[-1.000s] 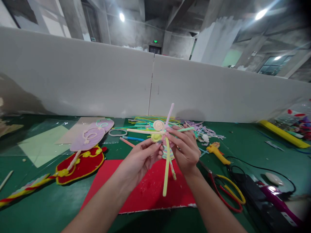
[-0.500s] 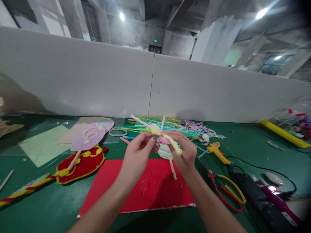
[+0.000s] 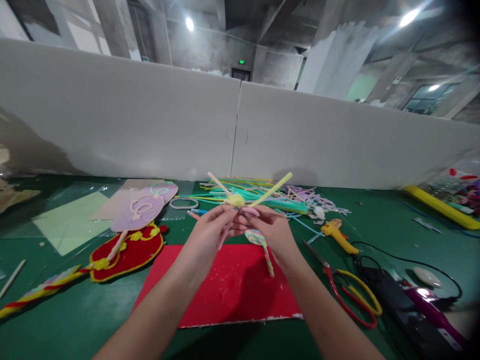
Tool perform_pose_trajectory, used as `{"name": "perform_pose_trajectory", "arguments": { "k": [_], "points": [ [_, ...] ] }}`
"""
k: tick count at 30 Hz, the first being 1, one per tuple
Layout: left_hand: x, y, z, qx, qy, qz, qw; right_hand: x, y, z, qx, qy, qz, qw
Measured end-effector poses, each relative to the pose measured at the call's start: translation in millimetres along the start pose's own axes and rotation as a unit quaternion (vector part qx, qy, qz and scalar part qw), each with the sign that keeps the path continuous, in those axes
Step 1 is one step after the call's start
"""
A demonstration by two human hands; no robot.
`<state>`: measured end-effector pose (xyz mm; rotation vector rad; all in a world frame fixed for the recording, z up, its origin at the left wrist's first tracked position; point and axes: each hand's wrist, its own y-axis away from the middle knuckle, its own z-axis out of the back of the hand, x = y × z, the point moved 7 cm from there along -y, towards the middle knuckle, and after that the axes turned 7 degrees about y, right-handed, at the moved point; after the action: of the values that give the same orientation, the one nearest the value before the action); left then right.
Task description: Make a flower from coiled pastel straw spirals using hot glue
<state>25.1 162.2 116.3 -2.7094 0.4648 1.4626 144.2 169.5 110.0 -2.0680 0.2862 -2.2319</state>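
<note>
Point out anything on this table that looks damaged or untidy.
The red board has a ragged near edge with white showing, as if roughly cut. Lilac scraps lie strewn beside the longer stems, which looks untidy.

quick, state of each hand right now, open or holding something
Left hand: closed, fingers holding the pipe cleaner piece.
Right hand: closed, holding the same piece from the other side.

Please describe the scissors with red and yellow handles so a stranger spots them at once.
On the green table, find the bright red rectangular sheet. Just right of it lie the grey-bladed scissors, tips pointing away and leftward. Two looped handles, one red and one yellow, set them apart from the yellow, gun-shaped tool just beyond.
</note>
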Motion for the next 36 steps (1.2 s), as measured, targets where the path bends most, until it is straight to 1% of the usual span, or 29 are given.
{"name": "perform_pose_trajectory", "arguments": {
  "k": [2, 5, 8, 11, 14, 17, 21, 24, 27, 30, 33, 36],
  "points": [
    [1.3, -1.0, 0.6, 0.008, -0.006, 0.009, 1.000, 2.3, -0.7, 1.4, 0.000, 0.040, 0.028, 0.999],
    [5.1, -2.6, 1.1, 0.018, -0.005, 0.022, 1.000, 2.9, -0.8, 5.8, -0.024, 0.080, 0.049, 0.995],
    [8.0, -4.4, 2.4, 0.017, 0.004, 0.025, 1.000, 1.6, -0.8, 8.7, -0.044, 0.096, 0.044, 0.993],
    [9.7, -5.6, 3.6, 0.012, 0.008, 0.033, 0.999, -1.8, -1.2, 9.8, -0.047, 0.073, 0.017, 0.996],
    [8.4, -5.8, 4.7, 0.011, 0.004, 0.036, 0.999, -6.7, -1.6, 9.3, -0.027, 0.034, -0.021, 0.999],
    [5.9, -5.4, 6.0, 0.012, 0.001, 0.035, 0.999, -9.1, -1.6, 8.2, 0.017, 0.043, -0.048, 0.998],
    [5.1, -4.9, 8.0, 0.006, -0.002, 0.043, 0.999, -9.6, -1.3, 6.5, 0.070, 0.029, -0.060, 0.995],
    [4.8, -5.7, 8.2, 0.009, -0.008, 0.039, 0.999, -10.7, -1.6, 4.8, 0.079, 0.028, -0.062, 0.995],
    [7.4, -7.1, 8.4, 0.013, -0.015, 0.043, 0.999, -10.5, -2.3, 4.1, 0.052, 0.022, -0.047, 0.997],
    [10.5, -8.5, 6.4, 0.021, -0.023, 0.037, 0.999, -10.0, -2.0, 6.5, -0.001, 0.025, -0.037, 0.999],
    [10.2, -8.1, 1.6, 0.020, -0.048, -0.008, 0.999, -10.4, -0.4, 8.3, -0.038, 0.007, -0.036, 0.999],
    [9.0, -5.4, -1.7, -0.006, -0.114, -0.060, 0.992, -16.4, 1.7, 5.5, -0.036, -0.073, -0.065, 0.995]
  ]
}}
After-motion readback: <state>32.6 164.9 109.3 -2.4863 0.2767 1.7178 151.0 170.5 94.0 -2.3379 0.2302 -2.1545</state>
